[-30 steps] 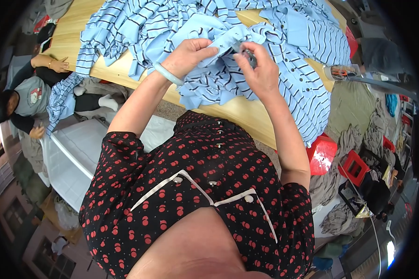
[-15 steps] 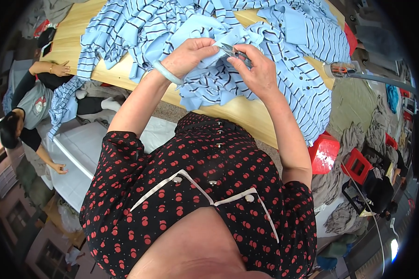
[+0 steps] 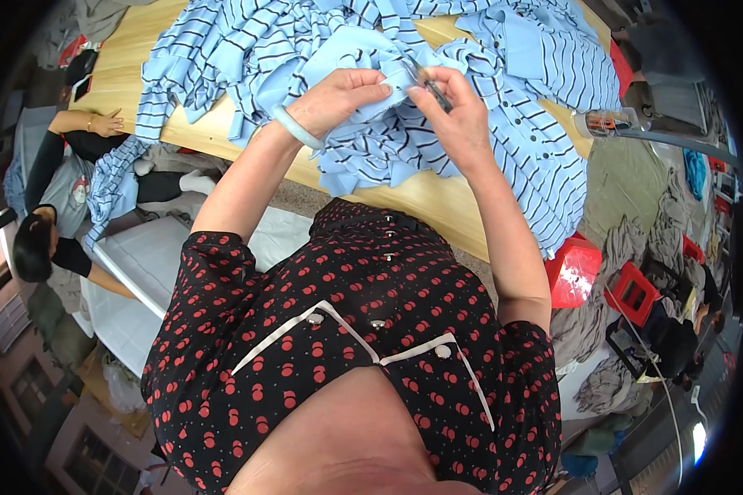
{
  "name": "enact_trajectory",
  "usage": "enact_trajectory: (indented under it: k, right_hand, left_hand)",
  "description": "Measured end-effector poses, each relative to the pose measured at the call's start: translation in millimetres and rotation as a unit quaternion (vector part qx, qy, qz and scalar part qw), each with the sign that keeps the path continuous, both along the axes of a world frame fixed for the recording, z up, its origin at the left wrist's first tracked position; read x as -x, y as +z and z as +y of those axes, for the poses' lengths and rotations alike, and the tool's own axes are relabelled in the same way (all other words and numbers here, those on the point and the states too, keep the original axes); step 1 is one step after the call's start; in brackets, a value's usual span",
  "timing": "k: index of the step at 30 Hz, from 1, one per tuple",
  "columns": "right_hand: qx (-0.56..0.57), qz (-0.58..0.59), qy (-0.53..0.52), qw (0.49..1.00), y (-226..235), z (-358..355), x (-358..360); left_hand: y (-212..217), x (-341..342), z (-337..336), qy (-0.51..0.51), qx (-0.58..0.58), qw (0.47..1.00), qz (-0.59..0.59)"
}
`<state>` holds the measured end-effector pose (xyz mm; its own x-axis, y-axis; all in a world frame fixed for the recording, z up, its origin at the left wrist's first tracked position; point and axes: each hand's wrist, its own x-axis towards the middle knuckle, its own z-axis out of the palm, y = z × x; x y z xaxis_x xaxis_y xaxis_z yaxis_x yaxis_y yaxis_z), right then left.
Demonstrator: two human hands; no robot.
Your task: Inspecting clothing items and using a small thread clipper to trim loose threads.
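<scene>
My left hand (image 3: 336,101) pinches a light blue fabric edge between thumb and fingers, lifting it above the table. The edge belongs to a blue garment with dark and white stripes (image 3: 363,148), bunched beneath both hands. Held in my right hand (image 3: 456,115) are small dark thread snips (image 3: 434,92), partly covered by the fingers. Their tip points up and away from me, right beside the held edge. The right thumb and fingertips come close to the same edge; whether they touch it I cannot tell.
More striped blue garments (image 3: 215,66) lie heaped over the wooden table (image 3: 437,206). A clear container with small items (image 3: 607,124) sits at its right edge. Red bins (image 3: 574,272) stand right. At left, another person (image 3: 62,190) leans beside a white bin (image 3: 140,264).
The snips have swung from pointing left across the fabric edge to pointing up and away. My left hand has barely moved. The other person at left has leaned lower, reaching behind the white bin's rim.
</scene>
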<state>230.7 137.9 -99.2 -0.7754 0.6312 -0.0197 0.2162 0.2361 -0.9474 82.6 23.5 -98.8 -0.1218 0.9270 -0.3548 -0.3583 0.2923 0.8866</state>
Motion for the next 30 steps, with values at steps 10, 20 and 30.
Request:
enact_trajectory:
  k: [10,20,30]
  right_hand:
    - [0.269,0.127,-0.053,0.953,10,-7,24]
    - [0.066,0.102,-0.083,0.989,-14,17,29]
    - [-0.294,0.043,0.06,0.953,11,-3,10]
  left_hand:
    - [-13,-8,-9,-0.01,-0.053,0.974,0.221]
    - [-14,0,-13,0.082,0.0,0.977,0.194]
    - [2,6,-6,0.084,-0.045,0.984,0.153]
